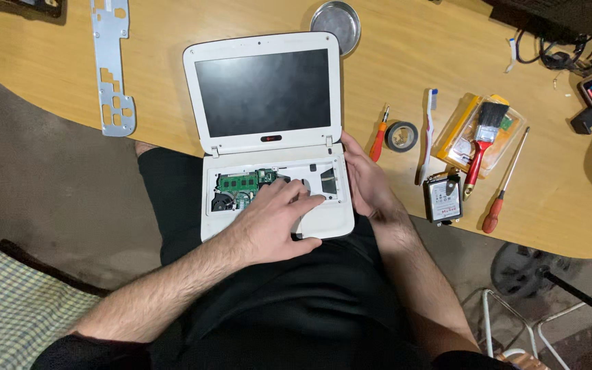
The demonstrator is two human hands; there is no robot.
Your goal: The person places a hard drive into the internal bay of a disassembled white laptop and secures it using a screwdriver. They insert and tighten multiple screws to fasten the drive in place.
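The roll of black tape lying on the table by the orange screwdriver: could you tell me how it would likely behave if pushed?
The roll of black tape lies flat on its side on the wooden table, so a push would probably slide it rather than roll it. Small and hollow in the middle, it is likely light. The small orange screwdriver and the toothbrush lie close by, so it could nudge either.
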